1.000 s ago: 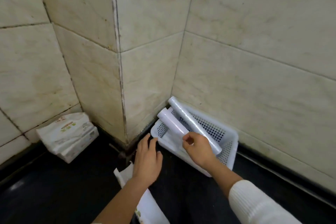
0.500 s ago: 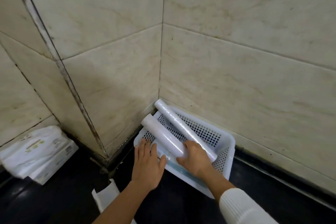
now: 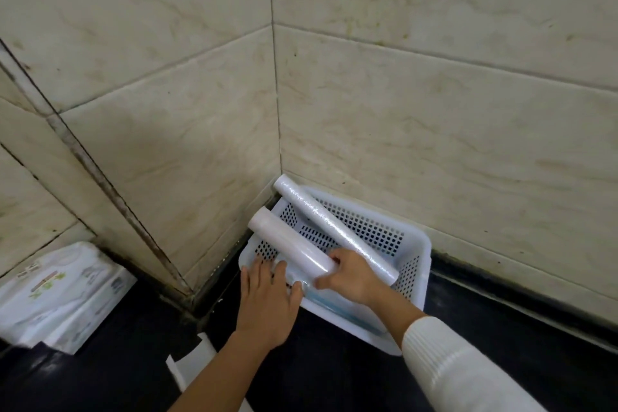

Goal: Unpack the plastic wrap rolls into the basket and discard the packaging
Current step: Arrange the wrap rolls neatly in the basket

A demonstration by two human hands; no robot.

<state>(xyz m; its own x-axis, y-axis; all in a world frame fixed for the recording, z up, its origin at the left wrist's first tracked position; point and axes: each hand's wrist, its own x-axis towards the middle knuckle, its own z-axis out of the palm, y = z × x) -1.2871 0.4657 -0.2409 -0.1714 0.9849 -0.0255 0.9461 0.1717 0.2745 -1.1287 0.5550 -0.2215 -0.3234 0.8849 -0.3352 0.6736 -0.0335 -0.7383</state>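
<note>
Two rolls (image 3: pixel 291 247) (image 3: pixel 334 227) slanted in one white basket (image 3: pixel 414 244) in tiled corner, right hand (image 3: pixel 351 278) gripping nearer roll's end, left hand (image 3: pixel 267 301) flat, fingers spread, on basket rim, one wipes pack (image 3: pixel 63 294) far left.

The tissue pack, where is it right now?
In the head view the tissue pack lies at the far left on the dark counter, against the tiled wall, well left of the basket and apart from both hands.

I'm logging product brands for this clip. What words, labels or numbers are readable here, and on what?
None can be read.
White packs at lower left: green and grey print, too blurred.
Plastic wrap rolls: no print visible.
Basket: no label visible.
Packaging: blank where visible.
</note>
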